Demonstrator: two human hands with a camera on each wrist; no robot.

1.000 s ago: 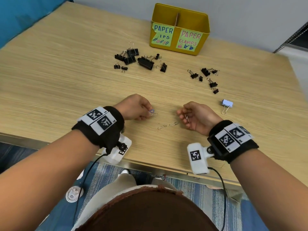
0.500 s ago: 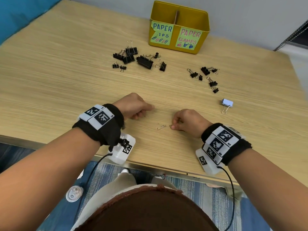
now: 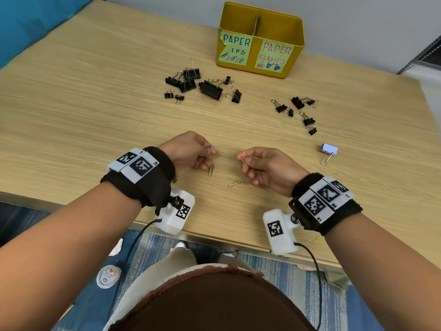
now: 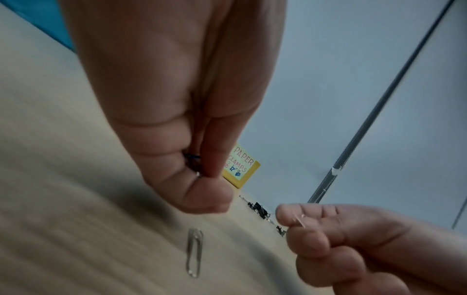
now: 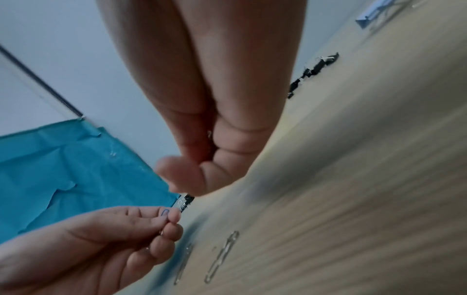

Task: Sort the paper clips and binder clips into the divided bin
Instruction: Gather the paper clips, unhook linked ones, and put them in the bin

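The yellow bin (image 3: 261, 57) stands at the far side of the table (image 3: 95, 111), well beyond both hands. A wall down its middle makes two parts, one with a green label for paper clips and one with a pink label that says PAPER CLAMPS. What lies inside cannot be seen from here. The left hand (image 3: 188, 150) has its fingers curled and pinches a blue clip (image 3: 208, 147) at the fingertips; most of that clip is hidden in the fingers. The right hand (image 3: 265, 167) has its fingers curled too and pinches a thin wire clip (image 3: 245, 161), which looks shiny and a bit pink. It may hold more than one, but that is hard to tell. One silver clip (image 3: 210, 170) lies on the table just under the left fingertips. Another silver clip (image 3: 234, 183) lies flat between the two hands, near the right fingers. Black binder clips (image 3: 210, 89) sit in a bunch far past the left fingers, and smaller black ones (image 3: 297, 108) lie past the right fingers. A pale blue binder clip (image 3: 329, 149) lies alone, out to the side of the right hand. The wrist views are blurry.
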